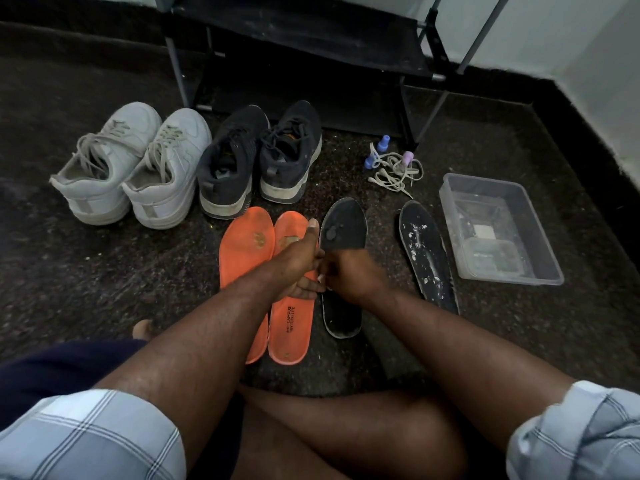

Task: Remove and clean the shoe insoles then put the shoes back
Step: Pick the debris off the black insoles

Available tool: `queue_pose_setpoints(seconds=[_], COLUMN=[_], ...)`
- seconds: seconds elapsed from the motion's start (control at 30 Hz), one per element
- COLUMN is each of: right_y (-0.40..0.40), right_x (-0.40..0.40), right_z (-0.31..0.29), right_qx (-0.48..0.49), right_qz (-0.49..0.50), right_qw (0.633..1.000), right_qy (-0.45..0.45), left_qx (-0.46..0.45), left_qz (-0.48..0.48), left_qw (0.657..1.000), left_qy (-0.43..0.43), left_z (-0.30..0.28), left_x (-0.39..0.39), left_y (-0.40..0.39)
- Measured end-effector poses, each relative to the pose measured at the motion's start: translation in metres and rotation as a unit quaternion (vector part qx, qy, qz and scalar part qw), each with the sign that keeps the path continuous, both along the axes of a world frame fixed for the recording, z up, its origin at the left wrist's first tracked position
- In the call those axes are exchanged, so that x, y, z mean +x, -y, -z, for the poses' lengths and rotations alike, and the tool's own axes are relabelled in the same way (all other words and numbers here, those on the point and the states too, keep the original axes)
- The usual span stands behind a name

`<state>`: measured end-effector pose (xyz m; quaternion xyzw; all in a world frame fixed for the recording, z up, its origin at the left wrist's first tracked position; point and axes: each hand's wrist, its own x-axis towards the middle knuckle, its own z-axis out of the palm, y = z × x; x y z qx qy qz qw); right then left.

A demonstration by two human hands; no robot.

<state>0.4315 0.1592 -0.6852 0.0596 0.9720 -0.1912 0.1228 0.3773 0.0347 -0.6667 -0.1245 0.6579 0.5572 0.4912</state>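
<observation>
Two orange insoles (244,258) (291,327) lie side by side on the dark floor in front of me. To their right lies a black insole (343,223), and further right another black insole (426,254) flecked with white. My left hand (301,261) is held over the orange insoles, thumb stretched forward and palm turned toward my right hand. My right hand (346,275) sits over the nearer black insole and pinches a small white piece (321,278) against the left palm. Behind stand a pair of white sneakers (128,164) and a pair of black sneakers (259,157).
A clear plastic tub (498,230) stands at the right next to the flecked insole. Loose laces with small blue and purple bottles (391,168) lie behind the black insoles. A black shoe rack (311,46) stands against the wall at the back. My crossed legs fill the foreground.
</observation>
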Motion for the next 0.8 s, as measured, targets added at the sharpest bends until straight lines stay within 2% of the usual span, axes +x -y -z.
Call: queue_pose_setpoints(seconds=[0.2,0.33,0.5,0.67,0.8], right_y=[0.0024,0.0016,0.0040,0.0034,0.0037], right_x=[-0.0049,-0.0023,-0.0037,-0.0012,-0.0019], right_z=[0.0004,0.0000,0.0001,-0.0029,-0.0012], right_qx=[-0.002,0.005,0.001,0.005,0.018], right_qz=[0.024,-0.013,0.021,-0.004,0.021], right_qw=[0.999,1.000,1.000,1.000,0.999], right_qy=[-0.031,0.001,-0.016,0.012,-0.029], left_qx=[-0.006,-0.007,-0.010,-0.006,-0.002], left_qz=[0.009,0.009,0.019,0.022,0.030], left_qw=[1.000,1.000,1.000,1.000,1.000], left_qy=[-0.007,-0.003,-0.003,0.006,0.003], left_z=[-0.0006,-0.0030,-0.0031,-0.0045,-0.0027], left_x=[-0.0001,0.0015,0.0004,0.0020,0.0016], left_y=[0.0003,0.0008,0.0003,0.0009,0.0015])
